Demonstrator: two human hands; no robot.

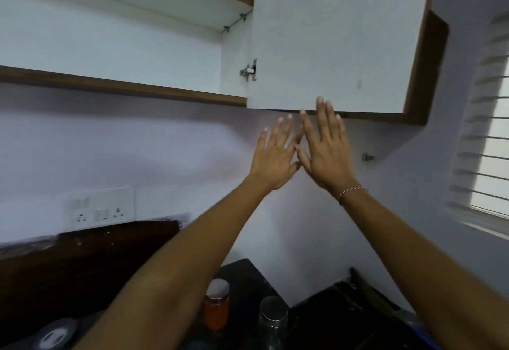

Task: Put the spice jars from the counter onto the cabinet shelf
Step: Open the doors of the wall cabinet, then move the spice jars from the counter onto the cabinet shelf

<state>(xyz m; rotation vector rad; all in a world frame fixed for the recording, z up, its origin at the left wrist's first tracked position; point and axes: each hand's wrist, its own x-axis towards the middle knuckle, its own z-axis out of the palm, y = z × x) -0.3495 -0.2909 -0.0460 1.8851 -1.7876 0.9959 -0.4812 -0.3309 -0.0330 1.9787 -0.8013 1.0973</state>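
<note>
Both hands are up by the cabinet door (325, 35), fingers flat and holding nothing: left hand (275, 157), right hand (325, 151). Two jars (217, 305) sit on the counter (245, 275) below.

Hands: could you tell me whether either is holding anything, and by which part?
Nothing is held. The left hand and right hand are raised with straight fingers; both jars stand on the counter.

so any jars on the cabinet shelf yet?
No. The shelf shows no jars; the orange jar and clear jar stand on the counter.
</note>
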